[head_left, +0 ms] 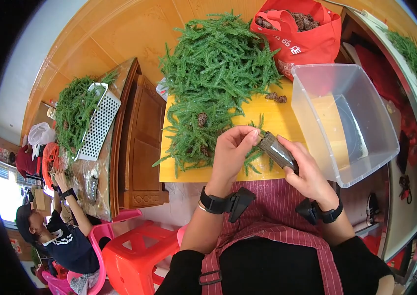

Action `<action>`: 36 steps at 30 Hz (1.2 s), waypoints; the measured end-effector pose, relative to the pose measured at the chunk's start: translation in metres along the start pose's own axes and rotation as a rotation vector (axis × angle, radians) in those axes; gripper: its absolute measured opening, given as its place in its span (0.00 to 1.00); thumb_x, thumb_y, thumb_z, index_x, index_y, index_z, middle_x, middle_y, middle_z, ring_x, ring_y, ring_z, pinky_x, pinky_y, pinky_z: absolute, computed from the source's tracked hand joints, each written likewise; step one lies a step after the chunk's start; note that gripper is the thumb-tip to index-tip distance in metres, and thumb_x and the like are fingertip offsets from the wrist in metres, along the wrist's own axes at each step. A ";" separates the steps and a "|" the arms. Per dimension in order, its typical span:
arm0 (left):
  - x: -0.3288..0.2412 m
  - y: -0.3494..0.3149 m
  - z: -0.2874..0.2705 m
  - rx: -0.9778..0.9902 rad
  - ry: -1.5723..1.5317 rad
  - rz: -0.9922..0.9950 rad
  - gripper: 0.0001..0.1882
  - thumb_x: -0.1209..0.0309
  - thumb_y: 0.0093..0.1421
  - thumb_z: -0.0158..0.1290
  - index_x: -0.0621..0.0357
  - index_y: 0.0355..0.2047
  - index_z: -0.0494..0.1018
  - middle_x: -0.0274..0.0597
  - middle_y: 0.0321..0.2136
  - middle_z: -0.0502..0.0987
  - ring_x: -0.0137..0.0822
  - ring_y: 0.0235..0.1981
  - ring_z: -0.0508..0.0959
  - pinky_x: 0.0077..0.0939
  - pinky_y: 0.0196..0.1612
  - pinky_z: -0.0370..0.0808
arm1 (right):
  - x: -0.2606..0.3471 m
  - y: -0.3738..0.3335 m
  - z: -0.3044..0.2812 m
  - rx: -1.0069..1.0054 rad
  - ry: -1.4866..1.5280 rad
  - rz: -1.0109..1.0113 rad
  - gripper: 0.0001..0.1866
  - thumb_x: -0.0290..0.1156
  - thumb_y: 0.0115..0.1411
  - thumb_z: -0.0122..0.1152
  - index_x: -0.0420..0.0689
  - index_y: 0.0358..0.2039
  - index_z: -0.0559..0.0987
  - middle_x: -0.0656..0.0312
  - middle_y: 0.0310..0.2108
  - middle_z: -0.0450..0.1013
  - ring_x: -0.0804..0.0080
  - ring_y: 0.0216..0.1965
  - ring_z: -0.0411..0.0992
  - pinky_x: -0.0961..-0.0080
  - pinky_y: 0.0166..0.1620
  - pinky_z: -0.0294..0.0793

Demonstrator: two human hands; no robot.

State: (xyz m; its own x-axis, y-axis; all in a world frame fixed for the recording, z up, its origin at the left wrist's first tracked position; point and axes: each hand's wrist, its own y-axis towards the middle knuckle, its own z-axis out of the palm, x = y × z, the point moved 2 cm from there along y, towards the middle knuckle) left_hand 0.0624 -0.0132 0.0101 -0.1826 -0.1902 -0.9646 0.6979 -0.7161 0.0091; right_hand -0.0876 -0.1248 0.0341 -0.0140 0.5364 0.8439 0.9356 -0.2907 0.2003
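My right hand [310, 173] is wrapped round a short dark bundle [278, 151] with a shiny, clear-looking wrap, held tilted over the near edge of the yellow board [184, 174]. At the bundle's upper end, my left hand [233, 153] closes thumb and forefinger in a pinch. What sits between those fingertips is too small to make out. Close by on the left lies a green artificial pine branch [188, 140] with a pine cone [202, 119] among its needles. Small green sprigs [253, 160] show beside and behind my hands.
Behind the board rises a big heap of green sprigs [218, 59]. Two loose pine cones [276, 97] lie near a clear plastic bin [346, 169]. A red bag [311, 46] holds more cones. At left, a co-worker [66, 241] sits at another table; a red stool [134, 255] stands between us.
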 end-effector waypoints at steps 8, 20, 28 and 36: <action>0.001 0.001 -0.002 -0.010 -0.043 0.002 0.08 0.69 0.58 0.52 0.62 0.33 0.74 0.33 0.26 0.75 0.21 0.27 0.72 0.13 0.31 0.66 | -0.001 0.001 -0.001 0.020 0.042 0.024 0.33 0.17 0.44 0.47 0.38 0.56 0.60 0.51 0.44 0.63 0.60 0.47 0.64 0.74 0.51 0.61; -0.001 0.000 -0.003 0.006 -0.088 -0.010 0.07 0.72 0.58 0.51 0.62 0.34 0.73 0.33 0.28 0.75 0.21 0.27 0.71 0.12 0.30 0.66 | -0.001 0.001 -0.001 0.036 0.035 0.039 0.34 0.17 0.43 0.47 0.38 0.56 0.60 0.51 0.44 0.63 0.61 0.47 0.64 0.74 0.51 0.61; -0.003 -0.002 -0.002 0.027 -0.128 -0.062 0.09 0.73 0.57 0.52 0.63 0.37 0.72 0.35 0.29 0.75 0.21 0.27 0.71 0.12 0.31 0.66 | 0.001 0.001 -0.002 0.032 0.041 0.052 0.34 0.17 0.44 0.47 0.38 0.56 0.60 0.51 0.44 0.63 0.60 0.47 0.64 0.74 0.51 0.61; 0.000 -0.001 -0.003 -0.018 -0.050 -0.034 0.08 0.71 0.57 0.53 0.63 0.34 0.74 0.34 0.26 0.75 0.20 0.25 0.71 0.12 0.29 0.66 | 0.000 0.001 -0.001 0.038 0.034 0.051 0.33 0.16 0.44 0.47 0.38 0.56 0.60 0.51 0.44 0.63 0.60 0.46 0.64 0.74 0.50 0.62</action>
State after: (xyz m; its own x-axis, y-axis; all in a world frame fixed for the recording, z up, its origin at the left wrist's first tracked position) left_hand 0.0638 -0.0103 0.0092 -0.2403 -0.1999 -0.9499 0.7033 -0.7103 -0.0285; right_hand -0.0870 -0.1264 0.0347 0.0230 0.4943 0.8690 0.9481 -0.2866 0.1379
